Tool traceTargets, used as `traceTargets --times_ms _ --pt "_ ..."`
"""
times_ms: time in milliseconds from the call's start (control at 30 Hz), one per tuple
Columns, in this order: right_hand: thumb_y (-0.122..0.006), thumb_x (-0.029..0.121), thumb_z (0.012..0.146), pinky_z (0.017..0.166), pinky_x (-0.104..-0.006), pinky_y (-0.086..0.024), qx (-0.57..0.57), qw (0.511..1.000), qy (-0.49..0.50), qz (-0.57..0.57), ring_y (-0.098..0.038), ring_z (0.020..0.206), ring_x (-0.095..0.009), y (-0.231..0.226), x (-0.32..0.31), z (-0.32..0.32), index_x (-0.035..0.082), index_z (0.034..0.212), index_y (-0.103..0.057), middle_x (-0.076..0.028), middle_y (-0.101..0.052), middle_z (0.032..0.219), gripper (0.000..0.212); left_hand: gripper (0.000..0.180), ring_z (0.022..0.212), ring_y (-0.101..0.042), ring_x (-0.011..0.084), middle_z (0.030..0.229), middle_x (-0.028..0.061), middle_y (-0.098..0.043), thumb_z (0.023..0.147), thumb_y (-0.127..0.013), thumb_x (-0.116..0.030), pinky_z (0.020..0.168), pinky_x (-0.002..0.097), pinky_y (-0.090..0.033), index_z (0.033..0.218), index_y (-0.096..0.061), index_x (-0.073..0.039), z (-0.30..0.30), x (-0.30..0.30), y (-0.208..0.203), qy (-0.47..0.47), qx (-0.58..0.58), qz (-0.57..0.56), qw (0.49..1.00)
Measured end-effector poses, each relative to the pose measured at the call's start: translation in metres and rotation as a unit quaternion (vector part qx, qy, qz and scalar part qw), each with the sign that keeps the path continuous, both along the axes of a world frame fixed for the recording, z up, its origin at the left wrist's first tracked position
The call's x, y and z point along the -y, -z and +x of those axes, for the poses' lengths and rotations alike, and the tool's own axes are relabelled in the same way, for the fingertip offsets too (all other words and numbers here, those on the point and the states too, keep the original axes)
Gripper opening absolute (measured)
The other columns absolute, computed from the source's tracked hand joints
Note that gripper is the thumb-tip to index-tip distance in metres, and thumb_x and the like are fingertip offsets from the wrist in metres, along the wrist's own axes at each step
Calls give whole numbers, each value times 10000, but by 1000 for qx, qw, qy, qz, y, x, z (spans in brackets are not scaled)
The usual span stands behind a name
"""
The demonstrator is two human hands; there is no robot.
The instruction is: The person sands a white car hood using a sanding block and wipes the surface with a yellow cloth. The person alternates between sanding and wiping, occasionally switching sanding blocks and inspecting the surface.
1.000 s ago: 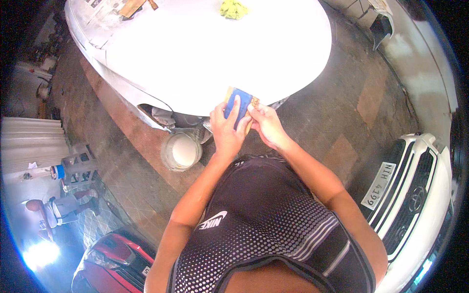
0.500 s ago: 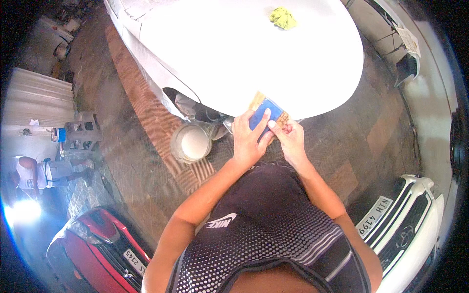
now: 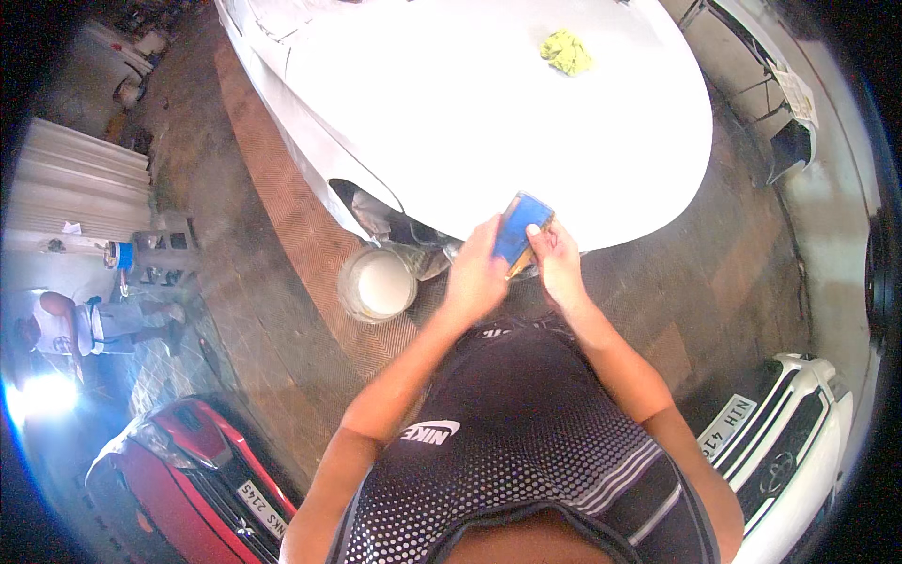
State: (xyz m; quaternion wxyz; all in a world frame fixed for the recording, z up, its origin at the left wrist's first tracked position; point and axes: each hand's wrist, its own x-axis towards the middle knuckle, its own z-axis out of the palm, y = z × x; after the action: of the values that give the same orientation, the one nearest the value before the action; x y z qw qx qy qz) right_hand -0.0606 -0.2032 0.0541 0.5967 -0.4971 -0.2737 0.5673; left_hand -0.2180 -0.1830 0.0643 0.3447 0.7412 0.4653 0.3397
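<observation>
In front of my body I hold a blue sanding block (image 3: 522,226) with both hands, just at the near edge of a white car hood (image 3: 451,113). Tan sandpaper shows along its lower and right edges. My left hand (image 3: 477,277) is closed on the block's left side, slightly blurred, most of its fingers hidden behind. From the right, my right hand (image 3: 560,265) grips it, thumb lying on the blue face. A crumpled yellow-green cloth (image 3: 567,53) rests farther up the hood.
A round bucket (image 3: 352,282) with whitish contents stands on the floor left of my hands. A red car (image 3: 178,470) is at lower left, a white car front (image 3: 789,451) at lower right. Another person (image 3: 70,324) stands far left near a bright light.
The tan sandpaper stuck out on both sides of the block; now only a little shows at its edges. The block has tilted in my hands, and my left fingers have shifted round it.
</observation>
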Motion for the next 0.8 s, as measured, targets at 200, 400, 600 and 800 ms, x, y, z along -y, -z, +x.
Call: traceTargets --times_ms 200,400,600,800 --pt "-438 107 1101 897 -341 -510 74 991 78 -83 -610 984 -146 -1 -12 -18 -19 1261 -513 -84 -639 1082 218 862 1320 -462 491 1421 351 -450 765 -731 -126 1130 574 -336 1462 -309 156 34 13 5 -32 -169 131 976" --pt "-453 167 1105 883 -340 -495 152 988 9 -38 -587 972 -141 33 -18 -3 -1 1185 -552 -72 -637 1063 211 691 1276 -516 365 1337 205 -546 753 -774 -111 1028 512 -400 1374 -508 35 41 -18 10 -84 -181 180 963" --pt "-601 364 1047 1017 -331 -474 367 929 -42 -14 -650 1124 -218 38 -90 57 -34 1421 -543 -218 -653 1339 549 694 1166 -550 399 1249 214 -563 801 -791 -172 984 507 -439 1396 -501 37 4 -23 19 -172 -220 77 957" --pt "-766 637 815 1082 -751 -307 709 700 74 35 -249 1523 -457 -6 -285 177 229 1583 -375 -234 -249 1666 954 658 1049 -589 450 1129 249 -595 943 -716 -290 939 517 -479 1480 -479 7 -62 49 48 -343 -219 -86 909"
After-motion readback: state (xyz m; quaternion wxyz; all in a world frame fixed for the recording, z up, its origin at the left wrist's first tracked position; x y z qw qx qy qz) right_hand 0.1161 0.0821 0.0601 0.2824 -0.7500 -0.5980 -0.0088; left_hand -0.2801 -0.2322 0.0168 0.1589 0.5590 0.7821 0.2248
